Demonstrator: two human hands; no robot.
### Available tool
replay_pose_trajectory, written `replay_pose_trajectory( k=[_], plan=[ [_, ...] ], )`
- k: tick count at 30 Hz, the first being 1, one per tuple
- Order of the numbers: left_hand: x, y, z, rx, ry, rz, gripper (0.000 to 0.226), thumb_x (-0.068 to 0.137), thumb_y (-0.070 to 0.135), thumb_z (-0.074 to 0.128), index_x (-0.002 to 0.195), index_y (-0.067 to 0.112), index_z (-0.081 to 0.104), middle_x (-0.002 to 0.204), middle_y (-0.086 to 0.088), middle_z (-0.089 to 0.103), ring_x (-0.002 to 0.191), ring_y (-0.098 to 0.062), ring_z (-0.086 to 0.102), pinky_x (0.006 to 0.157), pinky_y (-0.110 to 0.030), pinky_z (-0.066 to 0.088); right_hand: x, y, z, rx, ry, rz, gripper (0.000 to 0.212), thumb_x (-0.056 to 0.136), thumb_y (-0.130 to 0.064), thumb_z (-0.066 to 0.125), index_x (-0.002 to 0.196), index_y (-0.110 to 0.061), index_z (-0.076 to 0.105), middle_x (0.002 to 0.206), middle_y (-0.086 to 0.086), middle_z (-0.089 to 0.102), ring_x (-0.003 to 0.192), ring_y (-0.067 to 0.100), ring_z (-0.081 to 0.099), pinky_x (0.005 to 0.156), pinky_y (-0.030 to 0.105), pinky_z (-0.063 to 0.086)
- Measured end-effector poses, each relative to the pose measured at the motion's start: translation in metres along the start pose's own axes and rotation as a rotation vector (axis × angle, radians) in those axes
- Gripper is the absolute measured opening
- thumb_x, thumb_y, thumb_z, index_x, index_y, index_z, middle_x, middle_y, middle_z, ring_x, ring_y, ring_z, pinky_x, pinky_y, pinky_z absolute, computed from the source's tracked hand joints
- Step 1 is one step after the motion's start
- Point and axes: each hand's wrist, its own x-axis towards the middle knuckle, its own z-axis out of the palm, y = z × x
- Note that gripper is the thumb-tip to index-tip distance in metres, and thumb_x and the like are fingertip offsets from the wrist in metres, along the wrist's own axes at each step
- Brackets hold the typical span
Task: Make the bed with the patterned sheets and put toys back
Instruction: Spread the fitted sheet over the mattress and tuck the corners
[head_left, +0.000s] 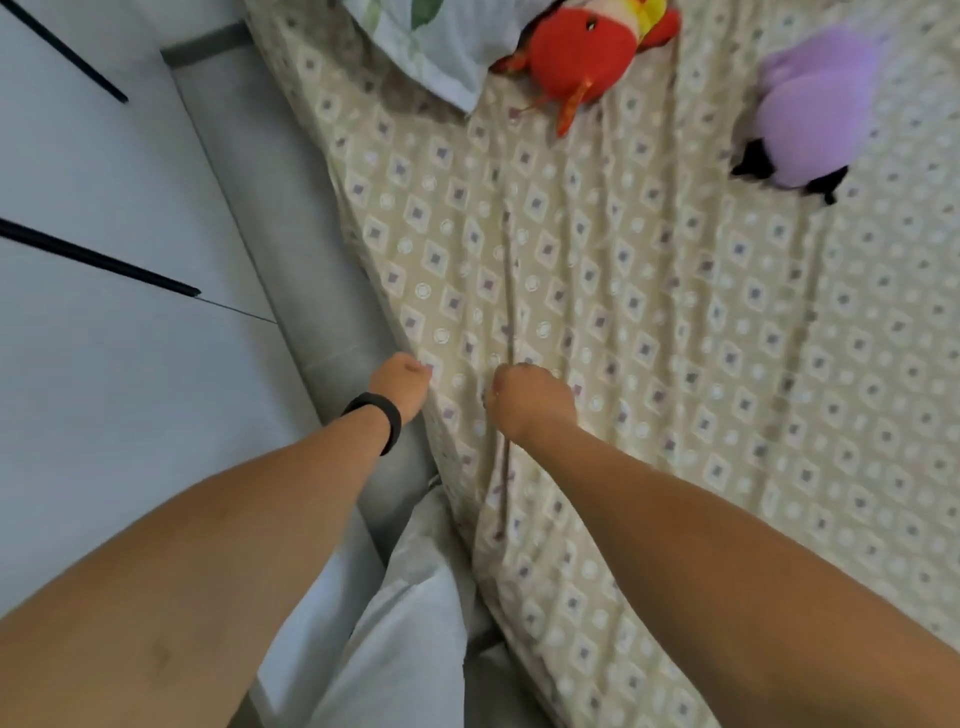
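Both hands grip the patterned sheet (649, 312) at its edge, centre frame; left hand (400, 387) curled on the border, right hand (530, 400) bunching a long fold running up-frame; red toy (582, 52) and purple toy (815, 109) lie far up-frame, right hand nearer.

Fingers of the left hand (399, 383) and right hand (524, 400) curl away from the camera into the patterned sheet (649, 322); the fingertips are hidden, and a grip on the cloth is presumed from the gathered folds. The red plush toy (582, 57) and white pillow (436, 47) near the bed's far edge are cut off by the picture's top edge. The purple plush toy (810, 114) is blurred; its shape cannot be determined. The sheet's diamond print smears toward the right edge.
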Motion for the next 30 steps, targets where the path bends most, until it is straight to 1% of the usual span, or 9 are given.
replay_pose_trajectory(
  k=[2, 4, 8, 13, 16, 20, 24, 28, 30],
  plan=[
    [0.031, -0.004, 0.005, -0.095, 0.014, -0.07, 0.026, 0.1, 0.024, 0.049, 0.105, 0.003, 0.062, 0.082, -0.021, 0.059, 0.069, -0.032, 0.051, 0.059, -0.032, 0.047, 0.026, -0.006, 0.018, -0.042, -0.035, -0.001, 0.019, 0.098, -0.033, 0.047, 0.099, -0.021, 0.061, 0.1, 0.003, 0.065, 0.084, 0.025, 0.059, 0.069, 0.035, 0.045],
    [0.056, -0.003, 0.011, -0.234, 0.036, -0.142, 0.038, 0.101, 0.032, 0.049, 0.134, 0.013, 0.049, 0.11, -0.017, 0.063, 0.082, -0.029, 0.058, 0.081, -0.045, 0.058, 0.046, -0.011, 0.034, -0.052, -0.073, 0.002, 0.022, 0.099, -0.037, 0.048, 0.105, -0.021, 0.062, 0.104, 0.003, 0.065, 0.091, 0.027, 0.062, 0.07, 0.036, 0.043],
    [0.096, 0.006, 0.017, -0.396, 0.185, -0.159, 0.022, 0.103, 0.037, 0.048, 0.106, 0.015, 0.051, 0.094, -0.009, 0.062, 0.085, -0.032, 0.065, 0.082, -0.05, 0.059, 0.075, -0.026, 0.062, -0.034, -0.158, 0.016, 0.035, 0.095, -0.051, 0.057, 0.115, -0.022, 0.059, 0.101, 0.001, 0.063, 0.097, 0.026, 0.064, 0.07, 0.034, 0.042],
    [0.119, -0.017, 0.014, -0.574, 0.147, -0.205, 0.026, 0.087, 0.045, 0.073, 0.081, 0.021, 0.064, 0.085, -0.008, 0.073, 0.08, -0.029, 0.07, 0.081, -0.045, 0.061, 0.085, -0.036, 0.07, -0.083, -0.144, 0.005, 0.025, 0.098, -0.022, 0.057, 0.121, -0.013, 0.06, 0.113, 0.006, 0.066, 0.105, 0.029, 0.066, 0.075, 0.035, 0.043],
    [0.112, -0.019, 0.002, -0.687, 0.12, -0.257, 0.021, 0.092, 0.031, 0.074, 0.086, 0.013, 0.065, 0.088, -0.011, 0.073, 0.08, -0.025, 0.072, 0.074, -0.037, 0.062, 0.082, -0.036, 0.073, -0.064, -0.155, -0.036, 0.024, 0.101, -0.026, 0.052, 0.121, -0.015, 0.058, 0.112, 0.007, 0.066, 0.103, 0.029, 0.064, 0.074, 0.035, 0.041],
    [0.132, -0.075, -0.018, -0.478, 0.229, -0.364, 0.037, 0.086, 0.049, 0.066, 0.065, 0.019, 0.062, 0.085, -0.014, 0.074, 0.081, -0.033, 0.074, 0.076, -0.044, 0.063, 0.077, -0.073, 0.093, 0.042, -0.289, -0.167, 0.021, 0.101, -0.021, 0.046, 0.117, -0.014, 0.059, 0.114, 0.011, 0.064, 0.102, 0.031, 0.062, 0.079, 0.039, 0.048],
    [0.161, -0.116, -0.039, -0.392, 0.261, -0.45, 0.042, 0.083, 0.058, 0.069, 0.075, 0.017, 0.061, 0.095, -0.013, 0.073, 0.088, -0.036, 0.072, 0.079, -0.049, 0.062, 0.08, -0.117, 0.112, 0.183, -0.311, -0.234, 0.018, 0.101, -0.02, 0.049, 0.115, -0.012, 0.056, 0.113, 0.013, 0.061, 0.103, 0.034, 0.06, 0.078, 0.04, 0.046],
    [0.123, -0.067, -0.05, -0.56, 0.186, -0.426, 0.013, 0.1, 0.019, 0.06, 0.088, 0.015, 0.061, 0.09, -0.006, 0.061, 0.081, -0.025, 0.065, 0.078, -0.044, 0.061, 0.087, -0.098, 0.115, 0.231, -0.287, -0.165, 0.018, 0.1, -0.025, 0.044, 0.111, -0.015, 0.055, 0.111, 0.009, 0.058, 0.105, 0.035, 0.058, 0.09, 0.047, 0.05],
    [0.104, -0.059, -0.039, -0.56, 0.085, -0.464, 0.007, 0.103, 0.015, 0.053, 0.098, 0.015, 0.057, 0.085, -0.004, 0.051, 0.07, -0.019, 0.054, 0.082, -0.041, 0.058, 0.079, -0.076, 0.112, 0.295, -0.259, -0.088, 0.026, 0.103, -0.035, 0.039, 0.109, -0.017, 0.057, 0.109, 0.006, 0.06, 0.101, 0.03, 0.06, 0.089, 0.045, 0.051]
  ],
)
